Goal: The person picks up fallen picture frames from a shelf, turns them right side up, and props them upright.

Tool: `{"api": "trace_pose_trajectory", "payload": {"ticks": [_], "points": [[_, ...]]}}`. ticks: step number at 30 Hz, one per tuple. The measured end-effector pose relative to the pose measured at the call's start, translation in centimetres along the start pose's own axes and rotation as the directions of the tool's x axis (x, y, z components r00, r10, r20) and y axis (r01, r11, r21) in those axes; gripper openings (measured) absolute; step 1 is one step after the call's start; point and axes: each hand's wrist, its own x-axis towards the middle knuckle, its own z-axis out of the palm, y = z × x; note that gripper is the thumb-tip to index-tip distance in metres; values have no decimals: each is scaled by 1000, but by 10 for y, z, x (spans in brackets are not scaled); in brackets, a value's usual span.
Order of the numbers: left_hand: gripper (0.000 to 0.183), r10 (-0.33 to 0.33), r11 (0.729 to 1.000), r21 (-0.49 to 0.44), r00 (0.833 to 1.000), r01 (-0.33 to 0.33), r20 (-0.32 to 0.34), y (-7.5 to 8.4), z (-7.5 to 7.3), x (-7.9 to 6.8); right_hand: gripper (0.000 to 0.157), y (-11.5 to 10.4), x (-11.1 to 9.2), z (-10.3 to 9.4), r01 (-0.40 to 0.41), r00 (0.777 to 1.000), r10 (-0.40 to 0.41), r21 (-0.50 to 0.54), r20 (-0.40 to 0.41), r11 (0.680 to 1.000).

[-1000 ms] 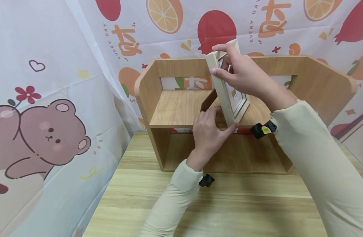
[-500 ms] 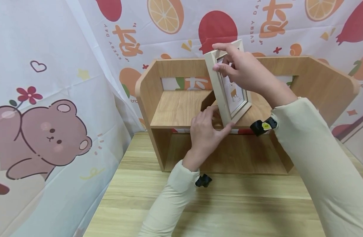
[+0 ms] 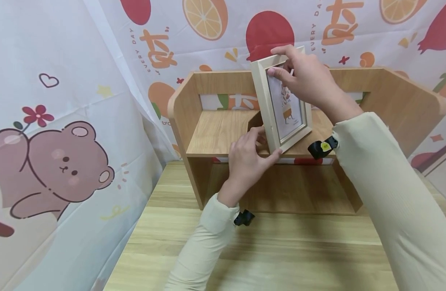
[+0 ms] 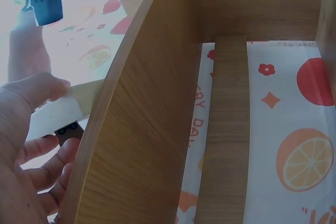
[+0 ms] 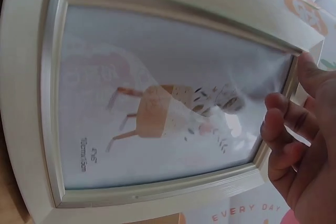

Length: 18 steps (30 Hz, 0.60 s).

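A cream picture frame (image 3: 290, 113) stands upright, slightly tilted, on the upper board of a wooden desktop shelf (image 3: 215, 133). Behind glass, its picture shows a plant in an orange legged pot. My right hand (image 3: 310, 79) grips the frame's top edge, index finger over it and thumb at the front. The right wrist view shows the frame (image 5: 29, 108) close up, with the right fingers at its top. My left hand (image 3: 245, 155) holds its lower left corner, thumb in front, other fingers behind. A dark brown support (image 3: 255, 120) shows behind the frame, partly hidden.
The shelf's side panels (image 3: 181, 109) and back rail (image 3: 223, 83) surround the upper board; a lower compartment (image 3: 285, 186) lies beneath. It stands on a light wood table (image 3: 281, 238). A fruit-print cloth (image 3: 230, 24) hangs behind, a bear-print cloth (image 3: 132, 97) at the left.
The frame has turned, so its picture faces me more fully. My left hand has shifted left with its lower corner; my right hand has moved slightly up and right at the top.
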Motion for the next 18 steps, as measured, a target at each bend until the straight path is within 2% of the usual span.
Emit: {"api": "trace_pose_trajectory", "payload": {"ticks": [3, 11, 18], "points": [[52, -15, 1000, 3, 1000, 15, 26, -1, -2, 1, 58, 3, 3, 1, -25, 999, 25, -13, -19, 1000], [51, -45, 999, -16, 997, 46, 65, -4, -6, 2, 58, 2, 7, 2, -29, 998, 25, -75, -56, 997], [50, -85, 996, -4, 992, 86, 97, -7, -9, 3, 59, 0, 9, 4, -78, 995, 72, -106, -64, 991]]}}
